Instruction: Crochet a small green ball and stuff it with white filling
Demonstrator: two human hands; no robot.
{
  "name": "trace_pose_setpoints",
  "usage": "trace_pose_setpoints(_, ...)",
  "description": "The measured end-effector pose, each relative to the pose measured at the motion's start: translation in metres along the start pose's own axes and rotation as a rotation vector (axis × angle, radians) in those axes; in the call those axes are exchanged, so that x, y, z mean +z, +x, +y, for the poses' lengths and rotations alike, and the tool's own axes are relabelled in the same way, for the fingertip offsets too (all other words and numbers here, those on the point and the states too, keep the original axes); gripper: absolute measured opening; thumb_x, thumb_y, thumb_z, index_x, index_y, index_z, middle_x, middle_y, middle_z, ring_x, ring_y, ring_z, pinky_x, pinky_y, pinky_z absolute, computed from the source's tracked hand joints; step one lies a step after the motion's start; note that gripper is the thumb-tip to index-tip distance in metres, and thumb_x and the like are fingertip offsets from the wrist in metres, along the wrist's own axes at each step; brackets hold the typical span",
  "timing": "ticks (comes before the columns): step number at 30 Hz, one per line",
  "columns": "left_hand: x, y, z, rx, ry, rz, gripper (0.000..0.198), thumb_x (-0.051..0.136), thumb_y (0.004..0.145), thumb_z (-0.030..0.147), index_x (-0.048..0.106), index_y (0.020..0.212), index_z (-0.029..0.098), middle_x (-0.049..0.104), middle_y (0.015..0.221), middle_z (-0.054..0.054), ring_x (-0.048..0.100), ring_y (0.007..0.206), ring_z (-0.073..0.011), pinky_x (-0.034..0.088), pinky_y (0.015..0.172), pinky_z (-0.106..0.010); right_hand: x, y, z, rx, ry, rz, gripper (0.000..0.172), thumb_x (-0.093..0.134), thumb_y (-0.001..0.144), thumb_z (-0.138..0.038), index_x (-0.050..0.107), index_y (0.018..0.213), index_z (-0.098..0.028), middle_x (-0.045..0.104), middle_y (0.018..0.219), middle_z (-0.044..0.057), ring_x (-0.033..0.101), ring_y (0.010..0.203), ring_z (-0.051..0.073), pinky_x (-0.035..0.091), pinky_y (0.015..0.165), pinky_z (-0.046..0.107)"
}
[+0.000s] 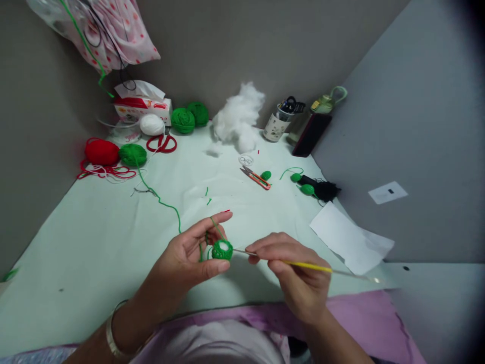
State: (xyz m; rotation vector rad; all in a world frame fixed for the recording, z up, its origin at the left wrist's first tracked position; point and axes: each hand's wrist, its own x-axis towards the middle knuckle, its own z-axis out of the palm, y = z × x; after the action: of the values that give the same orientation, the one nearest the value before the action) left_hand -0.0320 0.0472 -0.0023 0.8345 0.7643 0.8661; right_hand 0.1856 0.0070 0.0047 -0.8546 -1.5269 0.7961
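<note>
My left hand [193, 250] pinches a small green crocheted piece [219, 254] between thumb and fingers. White stuffing shows in the round opening at its top. Green yarn [164, 203] runs from a ball at the back left to my left hand and loops over the raised index finger. In my right hand [293, 268] is a crochet hook [310, 266] with a yellow grip, held like a pen. Its metal tip meets the right edge of the crocheted piece; whether it sits inside a stitch I cannot tell.
Beyond my hands lie orange thread snips [256, 178], small green crocheted pieces [307, 189] and black yarn [328, 190]. White stuffing [238, 119], yarn balls [183, 120], red scissors [161, 143] and a tissue box [146, 108] line the back. White paper [350, 237] lies right.
</note>
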Motion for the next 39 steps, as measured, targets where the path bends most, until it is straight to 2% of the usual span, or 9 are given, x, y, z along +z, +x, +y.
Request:
trace_pose_setpoints(4, 0.0, -0.003, 0.003, 0.004, 0.031, -0.059, 0.053, 0.089, 0.078, 0.025, 0.078, 0.13, 0.032, 0.064, 0.096, -0.001, 0.055, 0.092, -0.0186, 0.044, 0.091, -0.032, -0.002, 0.006, 0.004, 0.127, 0.209, 0.05, 0.016, 0.068, 0.102, -0.025, 0.082, 0.107, -0.026, 0.081, 0.09, 0.005, 0.073, 0.07, 0.016, 0.063, 0.066, 0.031)
trace_pose_setpoints(9, 0.007, 0.0, 0.001, -0.105, -0.053, -0.167, 0.053, 0.078, 0.089, 0.027, 0.07, 0.142, 0.029, 0.071, 0.102, -0.004, 0.061, 0.096, -0.0213, 0.045, 0.092, -0.035, 0.003, 0.013, 0.006, 0.229, 0.388, -0.042, 0.016, 0.072, 0.099, -0.035, 0.083, 0.102, -0.025, 0.075, 0.083, 0.004, 0.068, 0.06, 0.014, 0.059, 0.055, 0.027)
trace_pose_setpoints(16, 0.016, -0.002, -0.011, -0.128, -0.112, -0.119, 0.059, 0.08, 0.092, 0.035, 0.065, 0.148, 0.03, 0.07, 0.105, -0.004, 0.061, 0.102, -0.0208, 0.044, 0.098, -0.035, 0.012, -0.003, -0.001, 0.009, -0.147, 0.02, 0.032, 0.065, 0.101, -0.014, 0.08, 0.123, -0.031, 0.075, 0.104, 0.006, 0.071, 0.091, 0.017, 0.061, 0.076, 0.03)
trace_pose_setpoints(20, 0.016, -0.003, -0.013, -0.107, -0.133, -0.142, 0.055, 0.077, 0.095, 0.036, 0.064, 0.148, 0.032, 0.069, 0.106, -0.003, 0.06, 0.105, -0.0196, 0.043, 0.101, -0.034, 0.014, 0.001, 0.003, 0.01, -0.075, 0.083, 0.024, 0.063, 0.103, -0.019, 0.081, 0.116, -0.03, 0.073, 0.098, 0.005, 0.07, 0.085, 0.017, 0.06, 0.068, 0.03)
trace_pose_setpoints(23, 0.019, 0.0, -0.014, -0.089, -0.142, -0.146, 0.068, 0.08, 0.093, 0.033, 0.055, 0.156, 0.032, 0.069, 0.108, -0.003, 0.061, 0.107, -0.0196, 0.044, 0.102, -0.033, 0.015, 0.005, 0.007, 0.019, -0.119, 0.019, 0.021, 0.06, 0.105, -0.023, 0.079, 0.112, -0.029, 0.074, 0.097, 0.005, 0.072, 0.086, 0.019, 0.062, 0.068, 0.032)
trace_pose_setpoints(27, 0.026, 0.001, -0.018, -0.118, -0.22, -0.057, 0.068, 0.085, 0.088, 0.036, 0.059, 0.151, 0.031, 0.069, 0.105, -0.001, 0.062, 0.111, -0.019, 0.045, 0.102, -0.03, 0.019, -0.002, 0.01, -0.302, -0.623, -0.012, 0.037, 0.061, 0.101, -0.014, 0.073, 0.131, -0.032, 0.076, 0.107, 0.007, 0.073, 0.095, 0.022, 0.063, 0.081, 0.039)
trace_pose_setpoints(29, 0.028, -0.001, -0.018, -0.176, -0.315, -0.088, 0.054, 0.082, 0.09, 0.038, 0.068, 0.142, 0.03, 0.069, 0.105, -0.001, 0.063, 0.108, -0.0181, 0.046, 0.098, -0.028, 0.021, -0.006, 0.01, -0.369, -0.666, 0.046, 0.039, 0.061, 0.101, -0.014, 0.071, 0.133, -0.033, 0.076, 0.106, 0.007, 0.072, 0.095, 0.023, 0.063, 0.08, 0.039)
trace_pose_setpoints(34, 0.017, -0.006, -0.01, -0.188, -0.411, -0.128, 0.04, 0.074, 0.096, 0.034, 0.075, 0.135, 0.023, 0.072, 0.099, -0.005, 0.06, 0.09, -0.0162, 0.046, 0.087, -0.028, 0.018, -0.001, 0.008, -0.101, -0.226, 0.138, 0.024, 0.058, 0.105, -0.021, 0.079, 0.116, -0.028, 0.075, 0.094, 0.006, 0.069, 0.085, 0.021, 0.06, 0.07, 0.037)
trace_pose_setpoints(39, 0.008, -0.006, -0.005, -0.176, -0.341, -0.163, 0.037, 0.073, 0.096, 0.033, 0.078, 0.131, 0.021, 0.075, 0.098, -0.008, 0.062, 0.094, -0.0192, 0.044, 0.091, -0.032, 0.012, 0.011, 0.009, 0.155, 0.212, 0.189, 0.018, 0.065, 0.101, -0.03, 0.081, 0.096, -0.023, 0.071, 0.077, 0.005, 0.064, 0.066, 0.017, 0.054, 0.055, 0.03)
